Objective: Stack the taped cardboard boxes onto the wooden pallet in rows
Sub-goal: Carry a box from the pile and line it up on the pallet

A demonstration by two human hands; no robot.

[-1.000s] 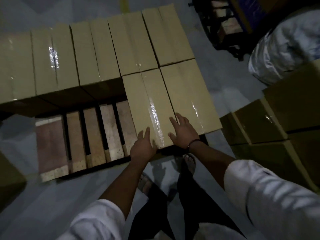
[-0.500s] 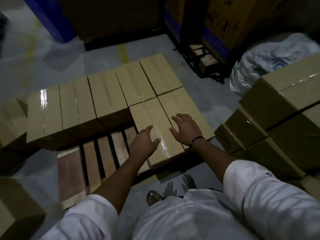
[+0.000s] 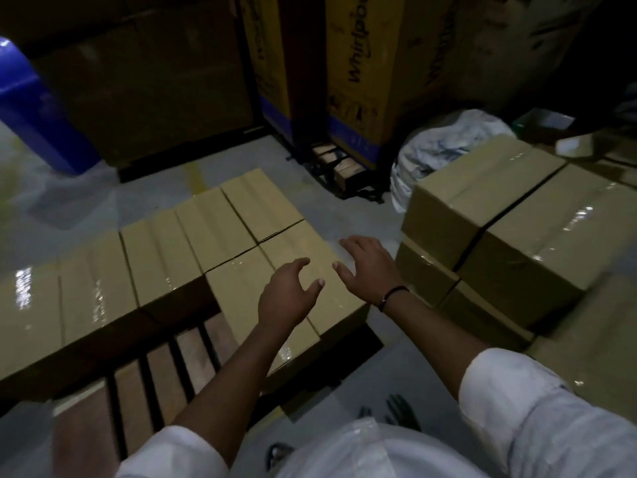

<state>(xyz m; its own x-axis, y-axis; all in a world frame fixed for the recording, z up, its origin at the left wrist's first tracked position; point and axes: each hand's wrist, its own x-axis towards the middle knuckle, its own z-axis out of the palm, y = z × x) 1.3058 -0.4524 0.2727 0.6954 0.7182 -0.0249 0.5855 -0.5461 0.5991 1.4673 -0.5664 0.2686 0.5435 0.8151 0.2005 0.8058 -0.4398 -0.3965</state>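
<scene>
A wooden pallet (image 3: 162,384) lies on the floor with bare slats at its near left. Several taped cardboard boxes (image 3: 155,257) form a back row on it, and a second row starts at the right with a box (image 3: 238,288) and another box (image 3: 303,246). My left hand (image 3: 287,296) hovers above these near boxes, fingers loosely spread, holding nothing. My right hand (image 3: 367,267) floats over the right box's outer edge, fingers relaxed and empty. A stack of taped boxes (image 3: 499,236) stands on the floor to the right.
Tall printed appliance cartons (image 3: 358,74) and a large brown carton (image 3: 148,88) stand behind the pallet. A blue barrel (image 3: 24,108) is at far left. A white plastic bundle (image 3: 444,146) lies behind the right stack. My sandalled foot (image 3: 279,453) is beside the pallet's near edge.
Both hands have lifted off the near boxes and shifted right. The view has tilted up, showing the right-hand stack and the cartons behind.
</scene>
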